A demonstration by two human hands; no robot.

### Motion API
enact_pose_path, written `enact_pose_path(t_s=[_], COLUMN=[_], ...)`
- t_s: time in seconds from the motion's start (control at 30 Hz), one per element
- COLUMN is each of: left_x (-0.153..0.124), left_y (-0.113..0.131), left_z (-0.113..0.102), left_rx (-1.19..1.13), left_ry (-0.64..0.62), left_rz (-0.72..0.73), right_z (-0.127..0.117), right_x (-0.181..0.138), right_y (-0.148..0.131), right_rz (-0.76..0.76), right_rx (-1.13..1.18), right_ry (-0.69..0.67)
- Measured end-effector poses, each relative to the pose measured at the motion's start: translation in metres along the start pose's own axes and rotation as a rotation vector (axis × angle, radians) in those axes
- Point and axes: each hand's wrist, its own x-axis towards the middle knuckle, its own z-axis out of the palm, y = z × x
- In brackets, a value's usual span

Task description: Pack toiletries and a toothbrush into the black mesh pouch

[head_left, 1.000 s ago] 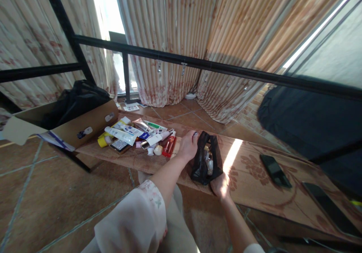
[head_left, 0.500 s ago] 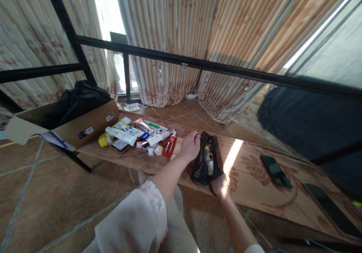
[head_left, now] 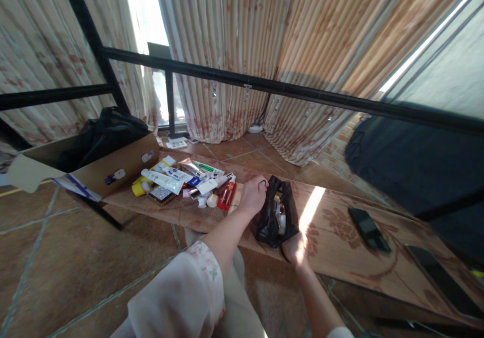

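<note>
"How far along?"
"Some containers [head_left: 280, 218] sit inside the open black pouch [head_left: 267, 218] on the table [head_left: 325, 242]; piled tubes [head_left: 163, 181] lie outside."
"And the grip?"
"Right hand [head_left: 296, 248] grasps the pouch's near corner; left hand [head_left: 252, 196] curls beside it, hold unclear."

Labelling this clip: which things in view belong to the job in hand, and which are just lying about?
Job in hand:
black mesh bag, between left hand and right hand
small items inside it
probably the tubes and red bottle nearby

Seemingly lying about:
dark phone
larger flat dark device
cardboard box with black material inside
papers on the floor
</note>
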Motion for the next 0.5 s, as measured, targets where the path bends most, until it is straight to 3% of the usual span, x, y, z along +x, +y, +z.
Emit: enact_pose_path(t_s=[0.5], left_x=[0.0006], left_y=[-0.0029], left_z=[0.0009], left_rx=[-0.020], left_ry=[0.004], left_rz=[-0.091], right_z=[0.0025], right_x=[0.0015], right_y=[0.0042], right_rz=[-0.048], right_rx=[-0.001], right_ry=[0.012])
